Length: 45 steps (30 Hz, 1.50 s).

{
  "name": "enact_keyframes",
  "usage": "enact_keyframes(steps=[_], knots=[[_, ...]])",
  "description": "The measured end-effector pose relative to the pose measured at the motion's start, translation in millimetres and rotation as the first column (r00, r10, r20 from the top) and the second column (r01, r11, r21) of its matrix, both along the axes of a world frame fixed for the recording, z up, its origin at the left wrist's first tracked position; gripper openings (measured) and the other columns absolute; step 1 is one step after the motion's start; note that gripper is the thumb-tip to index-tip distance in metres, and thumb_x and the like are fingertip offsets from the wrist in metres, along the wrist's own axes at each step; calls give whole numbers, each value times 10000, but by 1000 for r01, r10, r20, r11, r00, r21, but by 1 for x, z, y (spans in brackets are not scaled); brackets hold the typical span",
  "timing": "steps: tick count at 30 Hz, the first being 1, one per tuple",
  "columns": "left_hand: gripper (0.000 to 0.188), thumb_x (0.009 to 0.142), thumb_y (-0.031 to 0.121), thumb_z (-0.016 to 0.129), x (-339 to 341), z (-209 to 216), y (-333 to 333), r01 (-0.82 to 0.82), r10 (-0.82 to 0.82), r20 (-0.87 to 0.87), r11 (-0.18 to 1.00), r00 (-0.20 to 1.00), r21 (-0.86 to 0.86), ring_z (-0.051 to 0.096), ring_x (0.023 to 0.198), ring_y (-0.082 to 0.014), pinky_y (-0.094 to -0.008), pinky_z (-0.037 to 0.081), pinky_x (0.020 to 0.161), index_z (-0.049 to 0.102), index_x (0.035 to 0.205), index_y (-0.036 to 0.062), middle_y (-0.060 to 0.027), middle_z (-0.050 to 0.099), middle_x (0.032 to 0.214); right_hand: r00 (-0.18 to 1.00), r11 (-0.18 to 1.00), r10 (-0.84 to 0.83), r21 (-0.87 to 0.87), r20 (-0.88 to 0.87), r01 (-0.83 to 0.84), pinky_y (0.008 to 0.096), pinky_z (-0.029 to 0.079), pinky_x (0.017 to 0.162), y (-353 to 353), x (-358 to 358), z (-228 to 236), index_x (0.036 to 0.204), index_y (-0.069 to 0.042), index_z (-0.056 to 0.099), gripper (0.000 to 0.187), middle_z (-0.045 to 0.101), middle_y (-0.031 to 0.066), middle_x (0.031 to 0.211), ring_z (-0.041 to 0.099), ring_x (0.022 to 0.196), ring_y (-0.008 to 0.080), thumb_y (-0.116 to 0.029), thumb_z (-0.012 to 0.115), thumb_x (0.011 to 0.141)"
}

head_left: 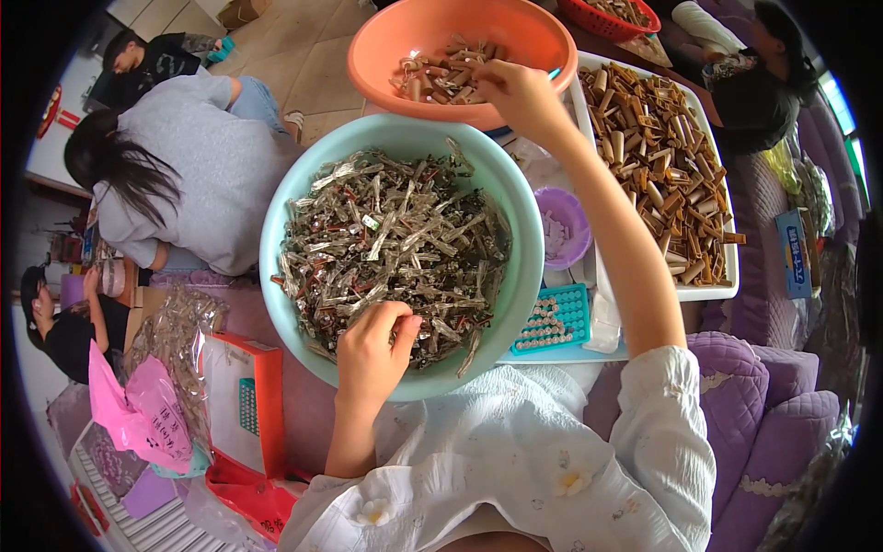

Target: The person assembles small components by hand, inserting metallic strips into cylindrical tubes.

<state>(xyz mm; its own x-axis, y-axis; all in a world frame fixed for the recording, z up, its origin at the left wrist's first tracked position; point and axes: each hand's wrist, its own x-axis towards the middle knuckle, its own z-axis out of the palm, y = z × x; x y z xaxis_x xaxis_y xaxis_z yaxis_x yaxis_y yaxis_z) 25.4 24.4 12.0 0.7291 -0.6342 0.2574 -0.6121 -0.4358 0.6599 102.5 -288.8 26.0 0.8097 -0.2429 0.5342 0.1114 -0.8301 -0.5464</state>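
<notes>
Pink bag [147, 414] at 8 o'clock from the mint basin [520, 267], red box [270, 405] closer in at 7 to 8. Mint basin sits mid-view, heaped with silvery bundles [395, 230]; heap looks loose and tangled, so pulling one could drag neighbours over the rim. Left hand [372, 351] at the basin's 6 o'clock, over the bundles; fingers curled, thumb alongside, can't tell if anything is pinched. Leaning on the near rim could tip the basin. Orange basin [372, 46] at 12 to 1 o'clock, brown tubes [441, 78] loose inside. Right hand [522, 97] at its 4 o'clock, thumb and fingers drawn close; can't tell whether a tube is between them. If so, a weak pinch could drop it. Teal rack [578, 299] at 4 o'clock from the mint basin, just beside it, part filled with round bits [543, 327]; a basin shift could jolt them out. Purple bowl [581, 241] at 3, white tray [729, 212] of brown pieces [662, 166] at 2 to 3. Right forearm [607, 198] reaches past both; a low swing could knock the bowl or sweep pieces off the tray.
</notes>
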Motion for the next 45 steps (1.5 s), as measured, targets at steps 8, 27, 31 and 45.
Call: enact_keyframes(steps=[8,27,31,45], knots=[[132,739,77,585,18,15,-17,34,-36,58,998,998,44,575,648,-236,-313,457,566,556,868,65,-65,572,792,798,724,-602,-406,22,557,350,446,748,-134,-133,-12,1006,-91,582,226,573,139,939,556,852,273,-106,504,794],[136,801,159,501,100,22,-106,120,-157,154,967,976,226,569,727,-300,-383,454,650,567,816,41,-118,589,813,649,650,-760,-41,-40,759,334,425,622,-129,-201,-11,943,-57,467,130,555,116,797,551,706,243,-67,407,829],[154,769,200,553,126,-10,-127,58,-139,185,920,973,387,576,755,-280,-382,460,671,584,814,56,-104,597,804,790,742,-603,444,113,502,220,362,473,-103,-219,-8,914,-35,447,81,483,47,661,459,526,108,-53,405,848],[207,711,49,645,115,68,-72,75,-107,-80,941,991,-329,542,675,-86,-212,445,615,522,874,14,-39,578,745,779,746,-530,622,336,239,162,311,444,7,-247,5,1272,-110,224,440,516,42,770,376,499,42,-26,369,865]])
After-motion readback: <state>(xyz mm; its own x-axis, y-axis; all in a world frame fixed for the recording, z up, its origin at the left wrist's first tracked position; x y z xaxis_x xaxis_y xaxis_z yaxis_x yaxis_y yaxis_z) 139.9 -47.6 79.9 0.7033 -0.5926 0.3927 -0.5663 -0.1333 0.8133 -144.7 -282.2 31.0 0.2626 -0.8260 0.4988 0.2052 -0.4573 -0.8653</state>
